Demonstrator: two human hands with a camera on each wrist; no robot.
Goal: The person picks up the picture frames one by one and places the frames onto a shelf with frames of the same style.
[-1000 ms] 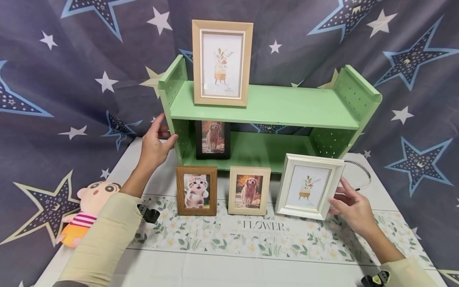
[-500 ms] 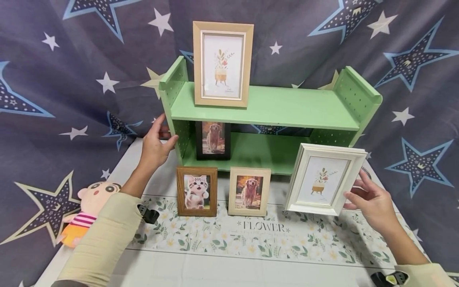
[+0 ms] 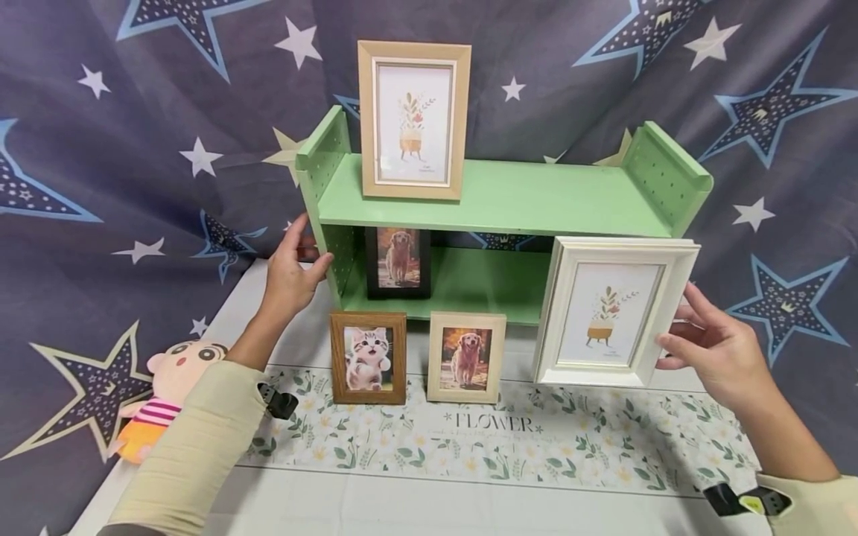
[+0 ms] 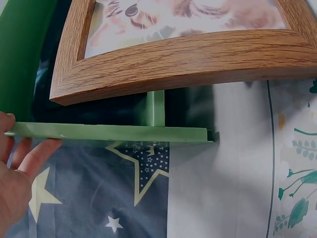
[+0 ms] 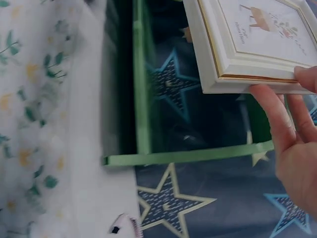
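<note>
My right hand [image 3: 720, 353] pinches the right edge of a white picture frame [image 3: 550, 320] with a potted-plant print, thumb at the front, fingers behind. The frame is raised off the table, before the right part of a green two-tier shelf [image 3: 570, 197]. In the right wrist view, the white frame [image 5: 213, 54] leans over the shelf. My left hand [image 3: 290, 275] touches the shelf's left side panel with fingers and thumb; in the left wrist view, fingertips meet the green panel [image 4: 114, 132]. A brown wood frame [image 3: 338, 357] with a kitten picture stands nearest that hand.
A beige frame [image 3: 434, 357] with a dog picture stands before the shelf. A tan frame [image 3: 462, 126] is on the top tier, a black frame [image 3: 398, 292] on the lower. A plush toy [image 3: 167, 383] sits left. Starry cloth [image 3: 221, 45] hangs behind.
My right hand has lifted the white frame up and to the right from the front row, and the frame appears nearer and higher. My left hand has stayed at the shelf's side.
</note>
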